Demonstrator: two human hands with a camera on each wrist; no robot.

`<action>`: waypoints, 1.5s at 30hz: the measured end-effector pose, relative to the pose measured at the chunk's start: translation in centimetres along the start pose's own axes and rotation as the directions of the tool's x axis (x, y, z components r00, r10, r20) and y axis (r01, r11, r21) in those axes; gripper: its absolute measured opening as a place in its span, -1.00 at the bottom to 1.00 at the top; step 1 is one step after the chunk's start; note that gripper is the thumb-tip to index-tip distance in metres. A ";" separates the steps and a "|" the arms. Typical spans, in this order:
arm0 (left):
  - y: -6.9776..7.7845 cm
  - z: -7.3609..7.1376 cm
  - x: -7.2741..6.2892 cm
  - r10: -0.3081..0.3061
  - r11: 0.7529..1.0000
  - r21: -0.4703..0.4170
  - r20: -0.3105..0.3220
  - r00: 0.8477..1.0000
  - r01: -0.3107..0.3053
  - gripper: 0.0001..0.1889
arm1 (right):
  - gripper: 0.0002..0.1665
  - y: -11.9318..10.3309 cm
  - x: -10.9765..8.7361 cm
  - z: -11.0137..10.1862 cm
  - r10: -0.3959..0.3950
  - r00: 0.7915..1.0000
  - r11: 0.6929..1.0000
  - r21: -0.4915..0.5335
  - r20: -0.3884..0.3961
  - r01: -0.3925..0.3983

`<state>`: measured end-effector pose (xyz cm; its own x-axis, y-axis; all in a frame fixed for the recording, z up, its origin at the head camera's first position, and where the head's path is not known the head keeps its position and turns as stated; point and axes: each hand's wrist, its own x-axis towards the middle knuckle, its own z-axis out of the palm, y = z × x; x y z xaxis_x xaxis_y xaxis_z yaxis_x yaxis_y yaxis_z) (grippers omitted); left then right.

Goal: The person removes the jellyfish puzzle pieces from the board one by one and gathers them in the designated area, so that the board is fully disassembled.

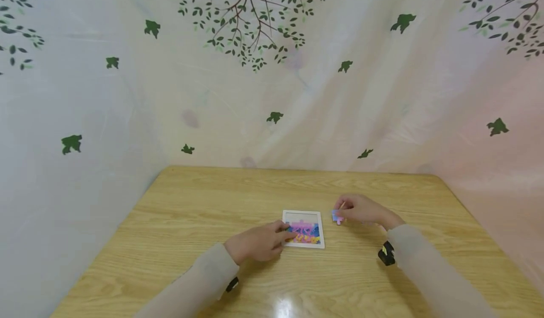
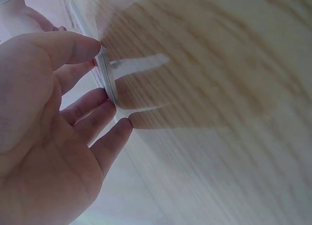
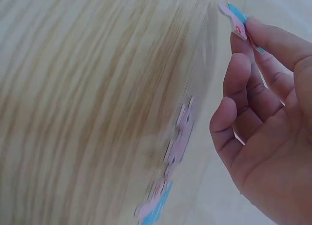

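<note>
A white-framed jigsaw puzzle (image 1: 301, 233) lies flat on the table, its lower part filled with pink, blue and yellow pieces and its upper strip pale. My left hand (image 1: 260, 242) rests at the frame's left side, fingers reaching over the picture. In the left wrist view, the left hand's thumb and fingertips touch the edge of the frame (image 2: 107, 76). To the right of the puzzle, my right hand (image 1: 361, 209) pinches a pink and blue puzzle piece (image 3: 235, 21) between thumb and finger, above the table. That puzzle piece (image 1: 335, 215) is partly covered by the fingers.
Several more pink and blue puzzle pieces (image 3: 170, 159) lie on the tabletop below my right hand. The wooden table (image 1: 204, 195) reaches back to a pale curtain (image 1: 229, 129) printed with leaves. Dark wrist devices (image 1: 386, 254) sit under both sleeves.
</note>
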<state>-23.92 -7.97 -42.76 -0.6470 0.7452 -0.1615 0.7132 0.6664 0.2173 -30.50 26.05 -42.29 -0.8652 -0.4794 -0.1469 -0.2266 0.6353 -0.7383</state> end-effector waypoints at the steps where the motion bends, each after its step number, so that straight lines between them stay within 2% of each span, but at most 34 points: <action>1: 0.0 0.0 0.0 -0.001 1.000 -0.002 -0.001 1.000 0.001 -0.48 | -0.78 0.2 -0.2 -0.2 0.015 1.000 1.000 0.003 -0.001 -0.015; 10: 0.1 0.1 -0.2 0.004 1.000 0.019 -0.007 1.000 -0.003 -0.47 | -0.76 1.3 -1.5 -1.4 0.052 0.999 0.999 -0.001 -0.008 -0.052; 24: 0.2 0.4 -0.1 0.000 1.000 0.000 -0.011 1.000 0.000 -0.47 | -0.77 2.8 -1.3 -1.1 0.066 0.997 0.998 -0.016 -0.039 -0.067; 34: 0.4 0.4 -0.1 0.003 1.000 0.001 -0.021 1.000 -0.003 -0.47 | -0.79 2.5 -1.4 -1.0 0.082 0.995 0.996 -0.023 -0.050 -0.083; 41: 0.3 0.3 0.0 0.010 0.999 -0.034 -0.019 1.000 -0.010 -0.47 | -0.84 2.0 -1.6 -0.8 0.070 0.996 0.997 -0.030 -0.056 -0.071; 45: 0.1 0.3 0.2 0.012 1.000 -0.028 -0.041 0.999 -0.013 -0.48 | -0.85 1.8 -1.6 -0.7 0.070 0.995 0.997 -0.034 -0.065 -0.072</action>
<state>-23.87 -7.69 -43.11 -0.6490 0.7513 -0.1198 0.7137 0.6557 0.2463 -29.81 28.39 -42.86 -0.9061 -0.3936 -0.1552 -0.1786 0.6884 -0.7030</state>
